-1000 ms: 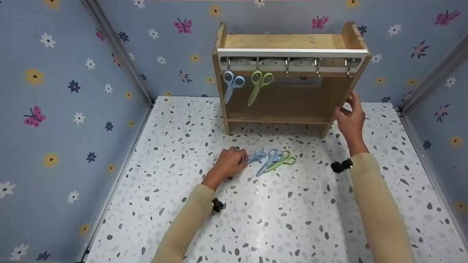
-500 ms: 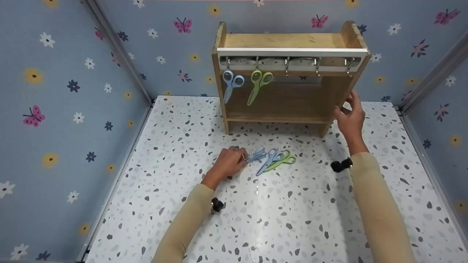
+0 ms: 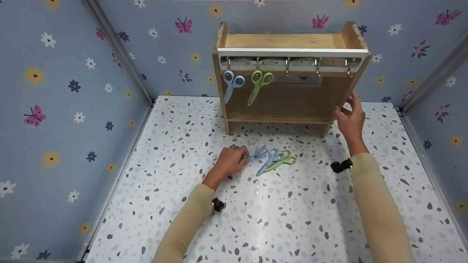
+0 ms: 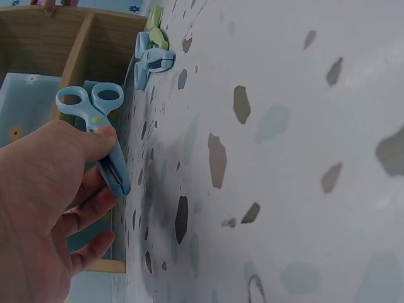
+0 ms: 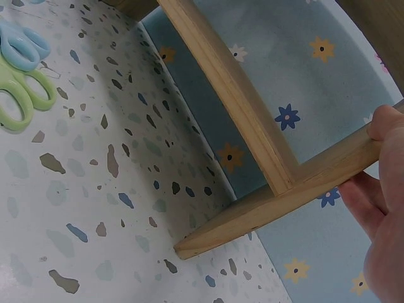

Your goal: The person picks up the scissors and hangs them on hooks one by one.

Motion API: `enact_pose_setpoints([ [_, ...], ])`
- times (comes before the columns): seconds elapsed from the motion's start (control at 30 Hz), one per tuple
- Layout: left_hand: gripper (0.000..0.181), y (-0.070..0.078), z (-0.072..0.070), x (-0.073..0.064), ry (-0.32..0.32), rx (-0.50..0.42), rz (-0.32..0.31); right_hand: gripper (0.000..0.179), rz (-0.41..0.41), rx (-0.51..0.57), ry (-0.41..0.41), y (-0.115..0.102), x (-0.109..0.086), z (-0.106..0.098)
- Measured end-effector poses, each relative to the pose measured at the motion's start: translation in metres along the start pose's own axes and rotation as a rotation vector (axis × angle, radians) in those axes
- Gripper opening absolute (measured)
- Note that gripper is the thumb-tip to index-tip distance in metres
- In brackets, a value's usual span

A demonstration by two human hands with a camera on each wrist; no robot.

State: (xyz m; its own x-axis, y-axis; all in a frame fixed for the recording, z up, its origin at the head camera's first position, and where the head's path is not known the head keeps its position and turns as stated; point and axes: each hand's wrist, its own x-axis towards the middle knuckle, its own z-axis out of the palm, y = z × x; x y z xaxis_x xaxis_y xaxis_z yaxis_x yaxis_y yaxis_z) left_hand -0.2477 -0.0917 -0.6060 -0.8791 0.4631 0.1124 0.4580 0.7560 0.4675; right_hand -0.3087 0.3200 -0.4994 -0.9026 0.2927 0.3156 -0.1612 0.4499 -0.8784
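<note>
- Held light-blue scissors [image 4: 83, 110]: located at the fingertips of my left hand [image 3: 230, 160]. Thumb and fingers pinch the blade section; both handle loops project forward of the thumb. I cannot tell whether the tip touches the tabletop.
- Loose light-blue scissors [image 3: 264, 167]: lie just right of my left hand, overlapping the loose green scissors [image 3: 278, 164].
- Right hand [image 3: 351, 118]: thumb and fingers grip the side panel [image 5: 252, 218] of the wooden rack.
- Wooden rack [image 3: 285, 41]: stands ahead of my left hand and directly left of my right hand.
- White hook rail [image 3: 292, 53]: spans the rack's upper front, ahead of my left hand. The leftmost hook carries hanging light-blue scissors [image 3: 230, 87]; the second, hanging green scissors [image 3: 255, 93].
- Speckled tabletop [image 3: 310, 219]: extends below both hands.
</note>
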Motion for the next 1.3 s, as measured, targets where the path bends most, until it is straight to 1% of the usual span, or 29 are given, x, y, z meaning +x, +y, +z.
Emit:
enact_pose_setpoints([
  [0.13, 0.017, 0.006, -0.003, 0.000, -0.015, 0.018, -0.021, 0.070, -0.010, 0.004, 0.003, 0.011, 0.004, 0.000],
  [0.2, 0.017, 0.007, -0.004, 0.000, -0.015, 0.004, -0.026, 0.070, -0.015, 0.009, 0.002, 0.016, 0.006, 0.000],
  [0.37, 0.018, 0.008, -0.006, 0.002, -0.003, -0.031, -0.010, 0.070, -0.024, 0.024, 0.000, 0.022, 0.008, -0.001],
  [0.47, 0.018, 0.010, -0.008, 0.003, -0.001, -0.047, -0.008, 0.070, -0.028, 0.031, 0.001, 0.021, 0.007, -0.001],
  [0.63, 0.019, 0.014, -0.010, 0.004, -0.006, -0.045, -0.021, 0.070, -0.020, 0.023, 0.003, 0.020, 0.007, 0.000],
  [0.8, 0.018, 0.019, -0.014, 0.005, 0.016, -0.046, -0.020, 0.072, 0.007, 0.018, 0.002, 0.020, 0.009, 0.001],
  [0.9, 0.018, 0.021, -0.016, 0.007, 0.035, -0.057, -0.010, 0.072, 0.011, 0.016, -0.001, 0.019, 0.009, 0.002],
  [1.1, 0.018, 0.022, -0.020, 0.011, 0.068, -0.068, 0.033, 0.072, -0.004, 0.013, -0.003, 0.017, 0.007, 0.000],
  [1.3, 0.019, 0.026, -0.024, 0.013, 0.061, -0.094, 0.034, 0.071, -0.020, 0.014, -0.011, 0.017, 0.005, -0.002],
])
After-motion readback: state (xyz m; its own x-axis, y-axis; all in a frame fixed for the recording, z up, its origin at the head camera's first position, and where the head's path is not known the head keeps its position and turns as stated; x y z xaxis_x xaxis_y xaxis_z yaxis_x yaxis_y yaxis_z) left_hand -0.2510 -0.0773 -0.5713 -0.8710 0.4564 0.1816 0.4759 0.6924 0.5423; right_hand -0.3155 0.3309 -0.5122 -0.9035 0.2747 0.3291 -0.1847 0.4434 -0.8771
